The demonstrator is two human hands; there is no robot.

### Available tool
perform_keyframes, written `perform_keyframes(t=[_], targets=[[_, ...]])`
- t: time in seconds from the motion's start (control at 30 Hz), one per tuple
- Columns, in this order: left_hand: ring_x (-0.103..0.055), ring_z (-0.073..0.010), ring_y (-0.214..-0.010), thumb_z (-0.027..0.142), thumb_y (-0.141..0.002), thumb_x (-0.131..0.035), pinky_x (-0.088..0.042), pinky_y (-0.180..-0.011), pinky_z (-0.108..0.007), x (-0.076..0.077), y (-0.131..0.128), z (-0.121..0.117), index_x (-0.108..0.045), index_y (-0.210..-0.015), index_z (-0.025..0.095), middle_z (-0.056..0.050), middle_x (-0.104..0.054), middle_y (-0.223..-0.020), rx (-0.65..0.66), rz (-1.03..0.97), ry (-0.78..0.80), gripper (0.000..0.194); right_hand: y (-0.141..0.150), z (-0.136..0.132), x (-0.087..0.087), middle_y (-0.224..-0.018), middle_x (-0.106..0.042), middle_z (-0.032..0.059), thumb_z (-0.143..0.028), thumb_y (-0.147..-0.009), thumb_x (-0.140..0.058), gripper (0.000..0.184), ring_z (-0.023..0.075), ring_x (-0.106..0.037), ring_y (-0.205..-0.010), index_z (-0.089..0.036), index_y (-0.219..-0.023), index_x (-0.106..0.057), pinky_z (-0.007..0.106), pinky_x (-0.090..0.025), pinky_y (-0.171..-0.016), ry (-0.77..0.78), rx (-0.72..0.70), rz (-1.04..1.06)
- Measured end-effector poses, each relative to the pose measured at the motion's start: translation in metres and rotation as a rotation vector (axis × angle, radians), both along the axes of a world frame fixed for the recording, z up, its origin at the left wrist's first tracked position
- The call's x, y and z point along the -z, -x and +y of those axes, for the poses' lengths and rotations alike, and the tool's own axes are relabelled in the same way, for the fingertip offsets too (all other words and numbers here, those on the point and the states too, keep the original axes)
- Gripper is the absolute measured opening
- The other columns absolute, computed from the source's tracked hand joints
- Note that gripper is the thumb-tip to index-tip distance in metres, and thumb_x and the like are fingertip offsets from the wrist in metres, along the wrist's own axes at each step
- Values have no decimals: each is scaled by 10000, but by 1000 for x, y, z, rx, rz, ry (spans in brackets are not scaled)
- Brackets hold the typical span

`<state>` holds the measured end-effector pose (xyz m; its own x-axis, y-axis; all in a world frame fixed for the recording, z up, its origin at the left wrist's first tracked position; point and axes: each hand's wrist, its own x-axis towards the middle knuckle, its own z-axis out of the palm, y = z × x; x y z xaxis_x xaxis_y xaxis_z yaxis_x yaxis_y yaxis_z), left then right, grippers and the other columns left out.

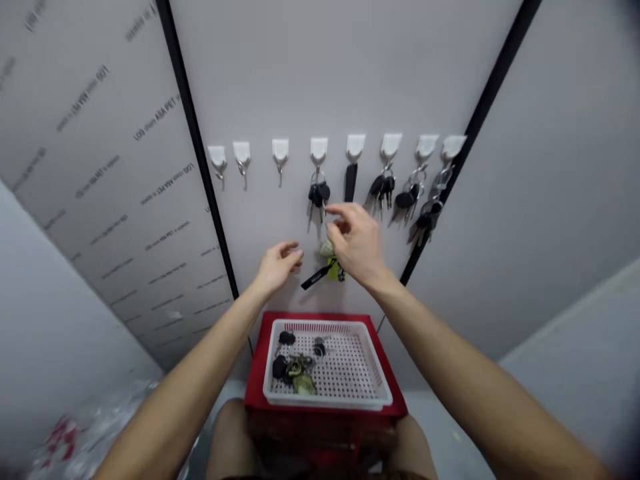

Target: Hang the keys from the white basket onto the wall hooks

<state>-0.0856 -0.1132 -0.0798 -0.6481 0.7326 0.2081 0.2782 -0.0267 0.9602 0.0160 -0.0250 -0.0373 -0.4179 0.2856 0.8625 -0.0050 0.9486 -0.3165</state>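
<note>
My right hand (356, 241) is raised before the wall, thumb and index finger apart, the index fingertip close to a bunch of black-headed keys (319, 193) on a white hook (319, 148). I cannot tell whether it touches them. A black strap (351, 183) hangs from the neighbouring hook (355, 145) and passes behind this hand. Below the hand show a pale round charm (327, 249), a yellow-green charm (334, 269) and a black tag (316, 276); their link to the strap is hidden. My left hand (278, 268) is lower left, fingers loosely bent and apart, holding nothing.
More key bunches (384, 187) hang on the hooks to the right. Three hooks on the left, such as the leftmost hook (217, 157), carry no keys. A white perforated basket (327, 402) with several keys inside stands on a red surface (257, 377) between my knees.
</note>
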Motion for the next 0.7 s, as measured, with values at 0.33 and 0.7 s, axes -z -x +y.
perform_keyframes(t=[0.33,0.7], targets=[[-482,-140,-806,156,-664,-415,-359,-737,-257,149,-30,-51,-519,-872,167,-44,-548,-869,112,644,489,233,-36,-22,193,-806,-536,53,-132,-687,-387,195,124,-467,-770,-147,-810,-538,218,-356,-707,245,-76,-770],[-475,-168,-789,231,-704,-387,-313,-712,-303,149,-33,-48,-507,-859,185,-40,-548,-818,222,981,722,201,-33,-23,203,-841,-529,43,-199,-684,-392,219,144,-487,-763,-201,-861,-521,227,-338,-665,201,78,-1042]])
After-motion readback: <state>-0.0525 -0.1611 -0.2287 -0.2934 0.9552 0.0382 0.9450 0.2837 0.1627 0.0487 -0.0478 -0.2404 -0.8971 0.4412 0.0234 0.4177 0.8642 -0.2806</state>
